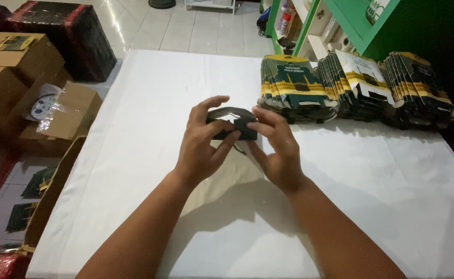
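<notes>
Held thing: a small dark green carton (232, 124), partly folded, with a curved opening or cut edge along its top and a pale flap or edge showing beneath it; its print is too dim to make out.
Where it is: lifted just above the white-covered table (134, 155), near the middle, between both hands and in front of the nearest stack.
Left hand (201, 147): closed on the carton's left side, thumb under the front face, fingers curled over the top edge.
Right hand (278, 150): closed on the carton's right side, thumb and forefinger pinching its upper corner, remaining fingers folded below.
Stacks: three leaning rows of flat printed cartons (351, 85) in green, yellow and white, standing on edge along the table's far right, the nearest row just beyond the right hand.
Left of table: open brown cardboard boxes (25, 82), one with clear plastic wrap lying on it, and a dark wrapped bundle (66, 36) behind them on the tiled floor.
Near left edge: a cardboard box flap (51, 191) touching the table side, with a few flat green cartons (28, 199) on the floor beside it.
Far right: a green shelf frame (341, 20).
</notes>
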